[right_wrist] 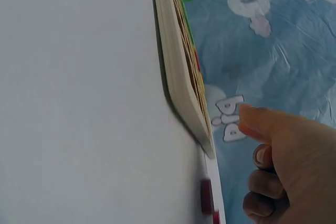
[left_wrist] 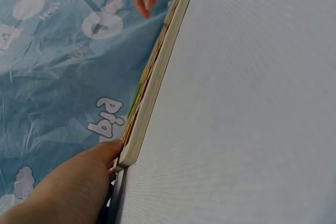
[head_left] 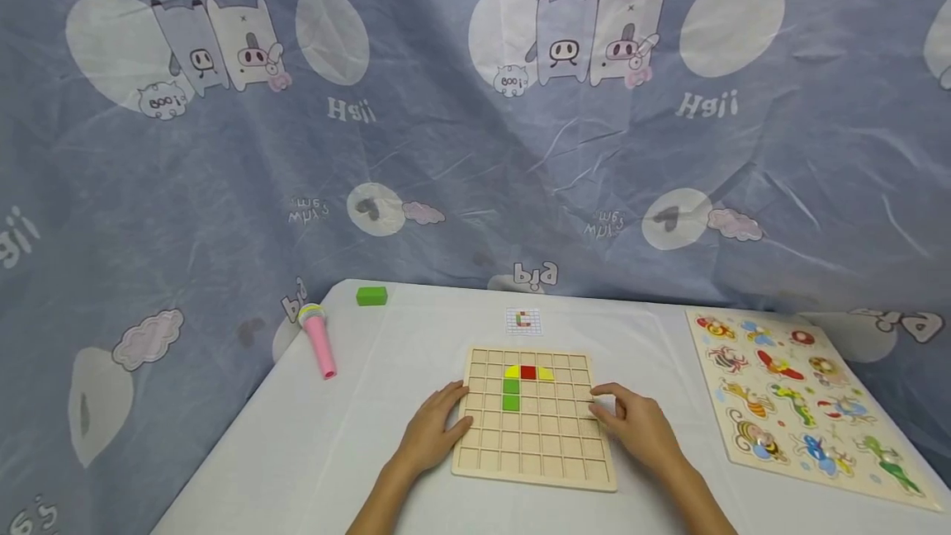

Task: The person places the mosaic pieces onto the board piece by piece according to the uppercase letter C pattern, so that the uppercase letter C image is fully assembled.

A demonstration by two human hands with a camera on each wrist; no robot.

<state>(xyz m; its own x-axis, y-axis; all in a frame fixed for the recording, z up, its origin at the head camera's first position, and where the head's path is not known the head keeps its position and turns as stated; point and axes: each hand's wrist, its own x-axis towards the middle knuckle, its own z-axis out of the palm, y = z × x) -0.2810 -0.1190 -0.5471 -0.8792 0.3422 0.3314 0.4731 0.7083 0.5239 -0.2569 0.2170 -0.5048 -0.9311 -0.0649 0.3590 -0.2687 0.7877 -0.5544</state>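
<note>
A wooden grid board (head_left: 535,436) lies flat on the white table (head_left: 334,452). Its upper cells hold a red square (head_left: 528,371) between two yellow quarter-round pieces, with two green squares (head_left: 511,394) below the left one. My left hand (head_left: 434,429) rests against the board's left edge, fingers fairly straight; in the left wrist view this hand (left_wrist: 79,182) touches the board's edge (left_wrist: 152,87). My right hand (head_left: 635,426) sits at the right edge, fingers loosely curled and holding nothing. In the right wrist view its thumb (right_wrist: 262,121) stands just off the board (right_wrist: 181,61).
A small pattern card (head_left: 523,321) lies beyond the board. A green block (head_left: 371,295) and a pink toy microphone (head_left: 319,343) sit at the table's far left. An animal peg puzzle (head_left: 802,403) covers the right side. A blue printed cloth (head_left: 475,147) hangs behind.
</note>
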